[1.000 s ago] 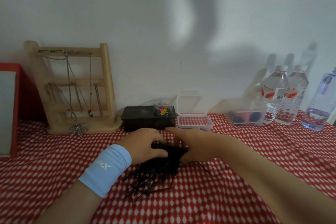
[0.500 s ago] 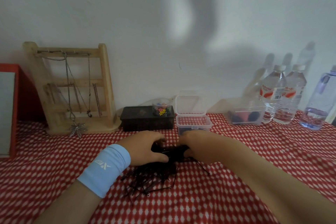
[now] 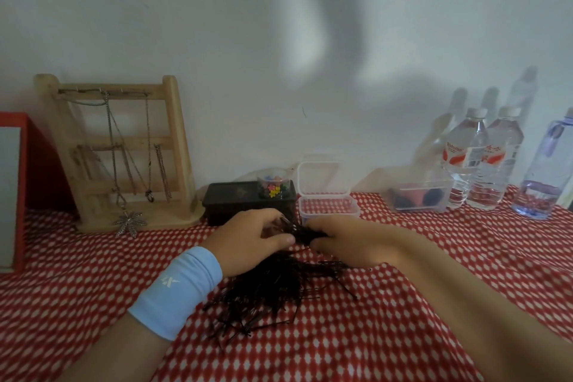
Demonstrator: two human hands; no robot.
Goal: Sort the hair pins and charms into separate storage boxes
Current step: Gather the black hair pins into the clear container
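A heap of black hair pins (image 3: 273, 288) lies on the red-and-white cloth in the middle. My left hand (image 3: 248, 239), with a light blue wristband, and my right hand (image 3: 344, 242) grip a bunch of hair pins (image 3: 302, 232) between them, held just above the heap and close in front of a clear box (image 3: 328, 209) with its lid standing open. A small clear cup of coloured charms (image 3: 273, 187) sits on a black box (image 3: 235, 200) to the left of the clear box.
A wooden jewellery stand (image 3: 124, 152) with chains is at the back left, a red-framed object (image 3: 18, 183) at the far left edge. A clear tub (image 3: 418, 197) and three water bottles (image 3: 483, 161) line the wall at the right.
Both hands have lifted a bunch of pins off the heap and carried it forward towards the clear box. The right hand's fingers have curled round the bunch.
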